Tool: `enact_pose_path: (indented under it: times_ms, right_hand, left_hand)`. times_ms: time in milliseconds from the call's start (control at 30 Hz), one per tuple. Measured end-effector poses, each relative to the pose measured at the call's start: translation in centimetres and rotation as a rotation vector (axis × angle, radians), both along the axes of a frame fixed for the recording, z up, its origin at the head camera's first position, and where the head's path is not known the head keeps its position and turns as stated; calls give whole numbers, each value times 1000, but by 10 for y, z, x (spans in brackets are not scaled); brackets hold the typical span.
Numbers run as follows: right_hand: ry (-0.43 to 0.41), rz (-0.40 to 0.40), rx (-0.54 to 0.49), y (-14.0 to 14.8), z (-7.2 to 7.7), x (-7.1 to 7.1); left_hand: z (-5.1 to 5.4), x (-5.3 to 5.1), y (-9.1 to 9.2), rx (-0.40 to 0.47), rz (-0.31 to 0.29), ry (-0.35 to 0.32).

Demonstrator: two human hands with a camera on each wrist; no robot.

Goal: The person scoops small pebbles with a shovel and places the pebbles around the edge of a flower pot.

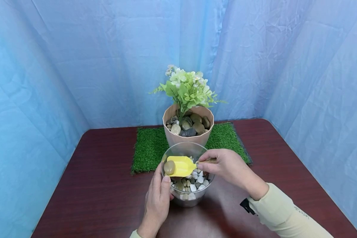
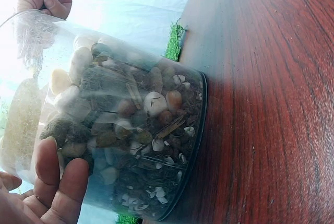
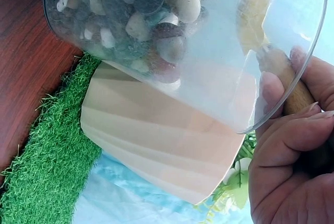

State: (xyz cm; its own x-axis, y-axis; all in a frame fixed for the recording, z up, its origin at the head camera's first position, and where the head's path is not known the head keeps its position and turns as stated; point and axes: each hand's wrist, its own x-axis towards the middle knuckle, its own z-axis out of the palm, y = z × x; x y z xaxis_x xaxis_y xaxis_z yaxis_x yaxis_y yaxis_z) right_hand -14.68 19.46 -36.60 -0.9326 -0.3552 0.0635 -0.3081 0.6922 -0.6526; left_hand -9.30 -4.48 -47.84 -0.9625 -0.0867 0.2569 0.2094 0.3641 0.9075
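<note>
My right hand [image 1: 229,167] grips a small yellow hand shovel [image 1: 184,166] by its wooden handle [image 3: 297,91]. A smooth brown stone [image 1: 169,167] lies at the tip of the blade, over the mouth of a clear container [image 1: 190,191]. Inside, white, grey and brown pebbles [image 1: 193,180] fill the lower part, with small white bits and dark debris near the base in the left wrist view. On the container's left side, my left hand [image 1: 158,198] holds its wall, the thumb near the rim. Its fingers [image 2: 68,187] rest against the clear wall.
Behind the container, a beige flowerpot [image 1: 187,140] holds stones and a leafy plant [image 1: 190,87] with white flowers. It stands on a green artificial grass mat [image 1: 150,150] on a dark reddish wooden table [image 1: 101,185]. Blue curtains [image 1: 131,59] hang around the table.
</note>
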Motion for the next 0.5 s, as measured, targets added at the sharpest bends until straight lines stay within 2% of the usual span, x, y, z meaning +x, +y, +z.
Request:
enact_pose_path:
  times_ms: [267,500]
  right_hand:
    - [-89,-13,-73,4,0,1]
    - [-49,-31,-68,8,6,2]
  left_hand:
    - [0,0,1,10,-4,-1]
    - [-1,0,0,25,-8,-13]
